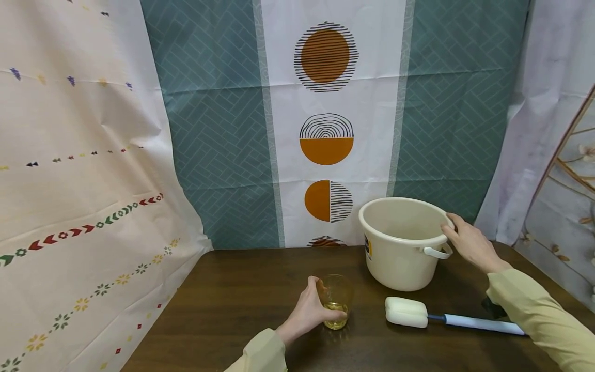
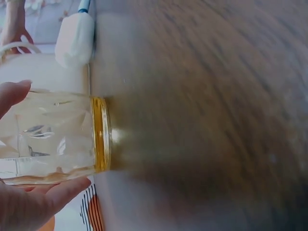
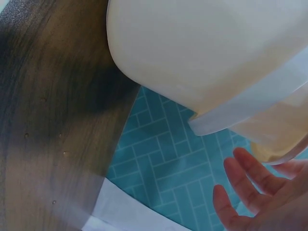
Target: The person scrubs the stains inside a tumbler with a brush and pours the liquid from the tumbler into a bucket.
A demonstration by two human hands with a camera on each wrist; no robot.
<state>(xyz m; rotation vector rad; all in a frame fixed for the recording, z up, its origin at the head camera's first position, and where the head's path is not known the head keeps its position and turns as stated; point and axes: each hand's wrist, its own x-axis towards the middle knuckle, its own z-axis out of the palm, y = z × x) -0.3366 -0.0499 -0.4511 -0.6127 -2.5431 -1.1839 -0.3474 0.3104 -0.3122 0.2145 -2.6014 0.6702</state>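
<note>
My left hand [image 1: 307,310] grips a clear, amber-tinted drinking glass [image 1: 338,294], thumb on one side and fingers on the other. In the left wrist view the glass [image 2: 53,137] has a thick golden base close to the brown tabletop; whether it touches I cannot tell. My right hand [image 1: 471,243] rests at the right rim of a cream plastic bucket [image 1: 402,263], by its white handle [image 1: 438,252]. The right wrist view shows that hand's [image 3: 269,197] fingers loosely spread outside the bucket [image 3: 192,48], with part of the hand hidden behind the rim.
A sponge bottle brush [image 1: 406,312] with a pale blue handle lies in front of the bucket, its end near the right sleeve. A small dark object [image 1: 494,308] shows beside that sleeve. Patterned curtains [image 1: 218,129] hang behind the wooden table [image 1: 241,289].
</note>
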